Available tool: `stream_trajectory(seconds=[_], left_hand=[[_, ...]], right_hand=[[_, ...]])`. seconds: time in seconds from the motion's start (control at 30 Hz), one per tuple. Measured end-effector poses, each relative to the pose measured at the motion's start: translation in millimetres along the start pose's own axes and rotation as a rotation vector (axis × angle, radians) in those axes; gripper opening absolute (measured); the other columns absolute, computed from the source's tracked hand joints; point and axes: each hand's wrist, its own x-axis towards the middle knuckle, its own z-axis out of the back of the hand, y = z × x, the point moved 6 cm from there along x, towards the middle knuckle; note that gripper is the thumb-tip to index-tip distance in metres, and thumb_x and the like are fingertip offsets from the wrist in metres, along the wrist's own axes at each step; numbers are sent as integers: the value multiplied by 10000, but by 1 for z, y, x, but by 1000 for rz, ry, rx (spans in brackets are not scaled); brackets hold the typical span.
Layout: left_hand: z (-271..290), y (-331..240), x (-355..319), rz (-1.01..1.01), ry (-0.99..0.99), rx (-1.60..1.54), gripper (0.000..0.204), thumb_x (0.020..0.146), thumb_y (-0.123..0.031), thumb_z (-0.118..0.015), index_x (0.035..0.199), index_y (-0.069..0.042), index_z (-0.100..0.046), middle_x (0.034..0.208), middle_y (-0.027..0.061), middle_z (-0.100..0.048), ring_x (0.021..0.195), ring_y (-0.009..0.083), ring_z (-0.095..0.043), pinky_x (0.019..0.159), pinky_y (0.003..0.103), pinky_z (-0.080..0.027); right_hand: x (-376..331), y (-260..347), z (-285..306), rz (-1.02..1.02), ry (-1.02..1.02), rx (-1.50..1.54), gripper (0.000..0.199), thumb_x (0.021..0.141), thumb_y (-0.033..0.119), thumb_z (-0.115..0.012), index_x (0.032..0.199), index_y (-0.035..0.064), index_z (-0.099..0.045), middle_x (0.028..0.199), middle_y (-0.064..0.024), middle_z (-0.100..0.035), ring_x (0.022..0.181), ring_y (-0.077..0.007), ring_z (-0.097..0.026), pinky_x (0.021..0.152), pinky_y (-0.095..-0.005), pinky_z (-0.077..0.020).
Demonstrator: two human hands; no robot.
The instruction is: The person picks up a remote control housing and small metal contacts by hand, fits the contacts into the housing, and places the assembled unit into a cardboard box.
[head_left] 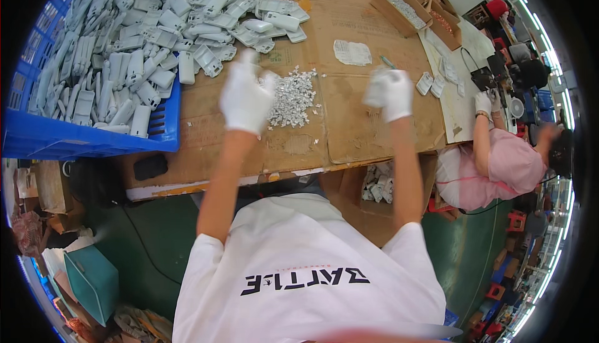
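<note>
My left hand [244,100], in a white glove, is over the cardboard-covered table just left of a heap of small metallic-looking pieces [292,100]. Its forefinger and thumb are apart and nothing shows between them, though motion blurs the fingertips. Farther away, pale grey plastic housings [206,59] spill out of a blue crate [93,140]. On the other side of the heap, my gloved right hand [397,93] is closed around a pale plastic housing [374,89], blurred and partly covered by the fingers.
Two loose housings [424,83] lie right of my right hand. Beyond is a white paper [352,52], with cardboard boxes of small parts [402,9] at the far right. A co-worker in pink [511,162] sits at the right. A black object [150,166] rests near the table's front edge.
</note>
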Motion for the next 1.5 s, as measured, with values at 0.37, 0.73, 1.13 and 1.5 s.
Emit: stream_trajectory(seconds=[0.37,0.73,1.13,1.5], left_hand=[[-17,95,94,413,22,684,224,951,-295,-605,1128,-178,-678,1163,149,-555,1051,356,-650,750,446,-599],[-13,107,68,326,209,438,289,917,-265,-619,1179,-146,-596,1162,233,-586,1042,426,-656,872,522,-548],[-24,59,97,-536,179,624,314,918,-159,-542,1181,-287,-656,1026,130,-592,937,323,-640,773,431,-538],[-36,65,145,-569,519,668,176,810,-237,-680,939,-123,-719,1048,168,-693,957,346,-674,807,451,-540]], right_hand=[[-21,56,-20,882,151,-832,207,789,62,-632,993,59,-668,985,-113,-655,909,-293,-634,807,-410,-527],[-101,5,-111,1154,712,-981,75,787,74,-601,848,97,-564,879,-52,-547,850,-215,-607,709,-325,-540],[-119,14,-105,984,521,-793,109,820,43,-621,900,99,-575,812,-91,-571,763,-287,-631,631,-398,-540],[-133,39,-130,653,407,-357,119,846,5,-674,949,64,-668,849,-82,-671,714,-206,-653,642,-301,-527]])
